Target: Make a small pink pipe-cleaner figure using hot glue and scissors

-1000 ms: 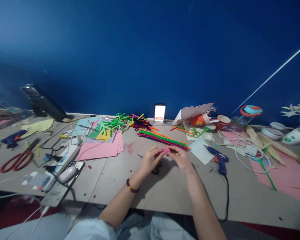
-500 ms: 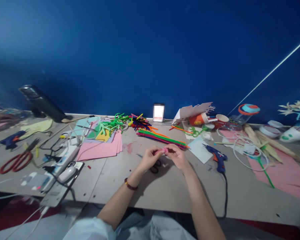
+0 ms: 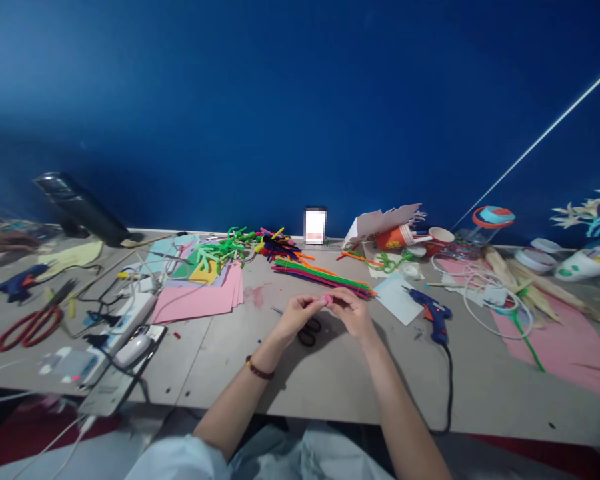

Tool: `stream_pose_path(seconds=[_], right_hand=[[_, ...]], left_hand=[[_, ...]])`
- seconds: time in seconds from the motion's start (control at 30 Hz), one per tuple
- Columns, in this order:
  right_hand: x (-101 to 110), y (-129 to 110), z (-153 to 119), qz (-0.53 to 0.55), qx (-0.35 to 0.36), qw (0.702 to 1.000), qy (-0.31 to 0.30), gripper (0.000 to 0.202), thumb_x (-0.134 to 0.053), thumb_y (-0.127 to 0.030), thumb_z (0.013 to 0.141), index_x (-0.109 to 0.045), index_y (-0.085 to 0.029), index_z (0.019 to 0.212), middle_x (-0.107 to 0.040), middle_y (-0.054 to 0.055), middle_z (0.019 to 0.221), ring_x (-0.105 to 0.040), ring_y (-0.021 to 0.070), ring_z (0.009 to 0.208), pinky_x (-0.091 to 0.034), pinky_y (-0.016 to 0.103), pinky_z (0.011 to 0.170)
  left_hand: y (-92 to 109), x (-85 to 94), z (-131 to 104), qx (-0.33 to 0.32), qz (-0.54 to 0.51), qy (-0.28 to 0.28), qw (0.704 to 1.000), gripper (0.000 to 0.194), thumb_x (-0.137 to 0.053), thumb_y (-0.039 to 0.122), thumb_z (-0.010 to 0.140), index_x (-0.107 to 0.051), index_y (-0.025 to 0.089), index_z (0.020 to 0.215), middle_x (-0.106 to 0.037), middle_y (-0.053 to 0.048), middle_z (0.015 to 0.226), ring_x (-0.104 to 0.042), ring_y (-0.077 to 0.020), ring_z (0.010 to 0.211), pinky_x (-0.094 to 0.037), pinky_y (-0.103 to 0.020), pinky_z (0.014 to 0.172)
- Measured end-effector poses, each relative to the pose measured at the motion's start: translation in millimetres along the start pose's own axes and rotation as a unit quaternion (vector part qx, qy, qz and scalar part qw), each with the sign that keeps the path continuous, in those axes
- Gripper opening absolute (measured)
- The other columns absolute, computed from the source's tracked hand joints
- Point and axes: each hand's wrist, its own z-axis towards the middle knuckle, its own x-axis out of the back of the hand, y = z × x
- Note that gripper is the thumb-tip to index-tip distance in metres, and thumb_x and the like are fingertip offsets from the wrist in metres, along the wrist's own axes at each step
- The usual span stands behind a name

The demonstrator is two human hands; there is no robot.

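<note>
My left hand and my right hand meet in the middle above the table, fingertips pinched together on a small pink piece. Its material is too small to make out, and the fingers hide part of it. Beneath my left hand lies a pair of scissors with black handles, partly covered by the hand. Just beyond both hands rests a bundle of green, purple and orange pipe cleaners.
Pink paper sheets, a power strip and red-handled scissors lie left. To the right are a blue glue gun with its cord and a pale blue sheet. A phone stands at the back wall.
Both hands keep their pinch on the pink piece, with slight finger movement. The whole view has shifted slightly.
</note>
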Motion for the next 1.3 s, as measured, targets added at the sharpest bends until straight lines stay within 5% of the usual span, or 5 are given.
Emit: stream_pose_path(seconds=[0.27, 1.0, 1.3], right_hand=[[-7.7, -2.4, -4.8, -0.079, 0.08, 0.994, 0.015, 0.023, -0.062, -0.029, 0.082, -0.071, -0.028, 0.102, -0.064, 0.005, 0.094, -0.06, 0.0188, 0.09, -0.049, 0.034, 0.083], [-21.0, 6.9, -12.1, -0.149, 0.13, 0.98, 0.029, 0.028, -0.049, -0.028, 0.09, -0.066, -0.028, 0.113, -0.063, 0.006, 0.102, -0.059, 0.0188, 0.093, -0.05, 0.031, 0.08], [-21.7, -0.5, -10.0, 0.061, -0.03, 0.997, 0.044, 0.03, -0.06, -0.041, 0.081, -0.07, -0.025, 0.105, -0.065, 0.006, 0.11, -0.06, 0.0175, 0.081, -0.049, 0.028, 0.064]], left_hand=[[-9.6, 0.1, 4.4, 0.008, -0.091, -0.014, 0.996, 0.043, -0.069, 0.054, 0.067, -0.064, 0.011, 0.066, -0.03, 0.008, 0.044, -0.019, -0.0027, 0.041, -0.011, -0.022, 0.042], [-11.1, -3.4, 5.8, 0.026, -0.146, 0.019, 0.989, 0.046, -0.074, 0.055, 0.06, -0.056, 0.012, 0.059, -0.028, 0.009, 0.042, -0.017, -0.0021, 0.039, -0.008, -0.023, 0.042], [-7.3, -3.5, 2.5, 0.011, -0.162, -0.038, 0.986, 0.044, -0.073, 0.053, 0.064, -0.058, 0.012, 0.058, -0.031, 0.008, 0.042, -0.019, -0.0028, 0.041, -0.012, -0.022, 0.043]])
